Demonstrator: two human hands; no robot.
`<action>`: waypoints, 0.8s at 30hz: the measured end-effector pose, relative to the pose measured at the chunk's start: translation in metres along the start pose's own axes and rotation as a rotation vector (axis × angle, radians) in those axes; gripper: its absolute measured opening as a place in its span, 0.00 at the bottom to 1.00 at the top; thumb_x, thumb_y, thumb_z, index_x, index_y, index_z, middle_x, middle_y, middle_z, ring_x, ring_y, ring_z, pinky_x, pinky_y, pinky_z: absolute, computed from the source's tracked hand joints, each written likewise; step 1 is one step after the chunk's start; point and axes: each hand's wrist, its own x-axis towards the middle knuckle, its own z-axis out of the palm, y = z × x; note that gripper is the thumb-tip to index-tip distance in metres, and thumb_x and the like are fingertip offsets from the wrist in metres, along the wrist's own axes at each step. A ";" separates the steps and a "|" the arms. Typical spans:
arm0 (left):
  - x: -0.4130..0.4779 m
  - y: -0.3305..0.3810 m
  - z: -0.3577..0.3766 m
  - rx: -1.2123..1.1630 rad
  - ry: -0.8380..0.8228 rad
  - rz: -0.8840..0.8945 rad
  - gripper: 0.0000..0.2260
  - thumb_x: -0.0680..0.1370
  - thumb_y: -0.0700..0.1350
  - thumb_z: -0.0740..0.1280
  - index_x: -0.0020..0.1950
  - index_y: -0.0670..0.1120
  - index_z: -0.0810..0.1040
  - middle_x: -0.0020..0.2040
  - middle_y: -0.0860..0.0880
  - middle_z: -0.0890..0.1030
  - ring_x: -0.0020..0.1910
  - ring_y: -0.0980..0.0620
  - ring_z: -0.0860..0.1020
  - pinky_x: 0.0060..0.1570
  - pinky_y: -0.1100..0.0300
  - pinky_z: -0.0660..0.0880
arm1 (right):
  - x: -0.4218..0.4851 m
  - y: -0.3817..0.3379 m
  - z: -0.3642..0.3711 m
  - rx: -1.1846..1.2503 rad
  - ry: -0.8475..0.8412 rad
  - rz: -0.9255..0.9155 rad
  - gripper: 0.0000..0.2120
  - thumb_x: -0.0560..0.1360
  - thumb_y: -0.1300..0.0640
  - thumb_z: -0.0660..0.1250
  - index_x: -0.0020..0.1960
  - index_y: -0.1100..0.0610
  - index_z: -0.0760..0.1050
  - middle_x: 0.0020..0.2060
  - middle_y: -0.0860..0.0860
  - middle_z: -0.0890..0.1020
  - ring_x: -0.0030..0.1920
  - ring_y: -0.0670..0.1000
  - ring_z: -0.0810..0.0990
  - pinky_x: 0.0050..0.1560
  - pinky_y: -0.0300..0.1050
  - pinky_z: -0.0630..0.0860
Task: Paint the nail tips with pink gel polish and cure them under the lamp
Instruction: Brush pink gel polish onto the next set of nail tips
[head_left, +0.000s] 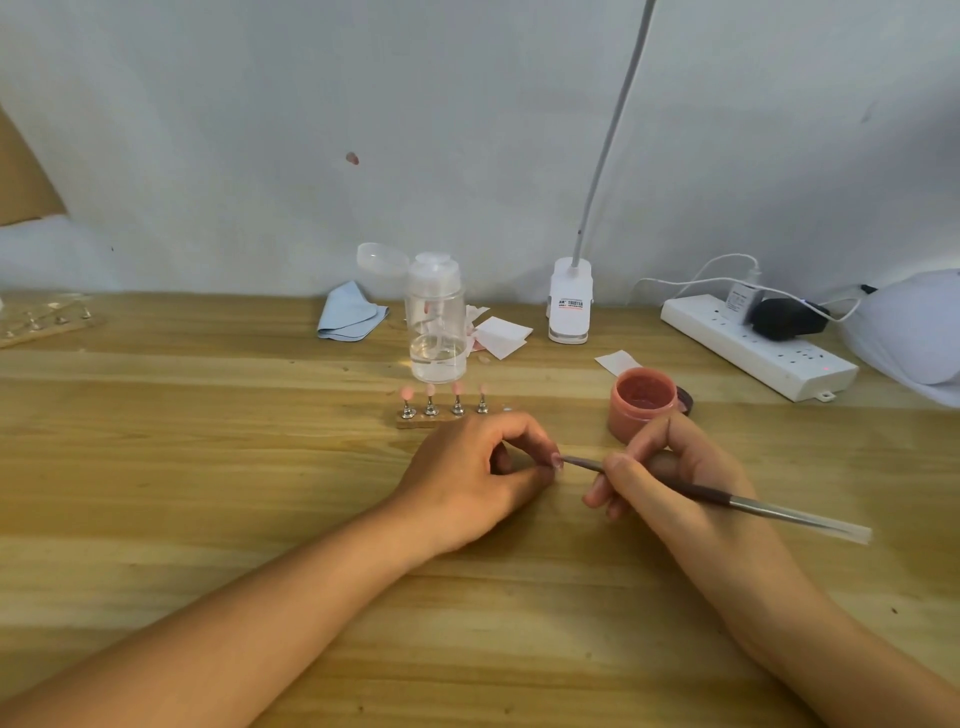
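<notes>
a: where's my left hand?
b: your left hand (478, 480) rests on the wooden table (208, 467) with its fingers curled in. the thumb and forefinger pinch a small pinkish nail tip (557, 461) at their ends. your fingers hide whatever the tip is mounted on.

a: and the right?
b: your right hand (670, 483) is closed round a brush (737, 503), held like a pen. the long handle sticks out to the right over the hand. the bristle end points left and touches the nail tip, so the tip lies between your two hands, near your right fingertips.

a: the polish?
b: the open pot of pink gel (644, 410) stands just behind your right hand, with its dark lid (687, 400) against its far right side.

a: the other tips?
b: four pink ones stand upright on a small stand (441, 413) just behind your left hand. a clear pump bottle (436, 322) is right behind that.

a: the lamp?
b: the white curing lamp (914, 332) sits at the far right edge of the table, well apart from both hands and next to a white power strip (753, 348). a clip-on light (570, 306) stands by the wall. some white wipes (501, 335) and a blue cloth (348, 314) lie near the bottle.
</notes>
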 end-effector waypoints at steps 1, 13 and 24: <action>0.000 0.000 0.000 0.001 0.000 -0.002 0.05 0.74 0.43 0.73 0.43 0.53 0.82 0.42 0.51 0.84 0.36 0.47 0.75 0.44 0.48 0.75 | 0.000 0.000 0.000 0.000 -0.004 -0.002 0.08 0.76 0.68 0.65 0.41 0.67 0.68 0.32 0.57 0.84 0.31 0.47 0.79 0.36 0.35 0.75; 0.001 -0.001 0.000 -0.019 0.001 -0.010 0.05 0.74 0.42 0.74 0.42 0.53 0.83 0.40 0.60 0.83 0.31 0.58 0.71 0.40 0.56 0.72 | 0.001 0.001 0.000 -0.031 -0.014 -0.013 0.07 0.76 0.67 0.66 0.42 0.66 0.69 0.33 0.55 0.85 0.32 0.46 0.80 0.36 0.34 0.76; 0.001 -0.004 0.000 -0.016 -0.003 0.006 0.06 0.74 0.43 0.74 0.42 0.56 0.83 0.43 0.58 0.84 0.31 0.58 0.69 0.38 0.57 0.71 | 0.000 0.000 -0.001 -0.011 0.043 0.006 0.08 0.75 0.69 0.65 0.39 0.63 0.68 0.30 0.57 0.83 0.30 0.46 0.79 0.34 0.34 0.74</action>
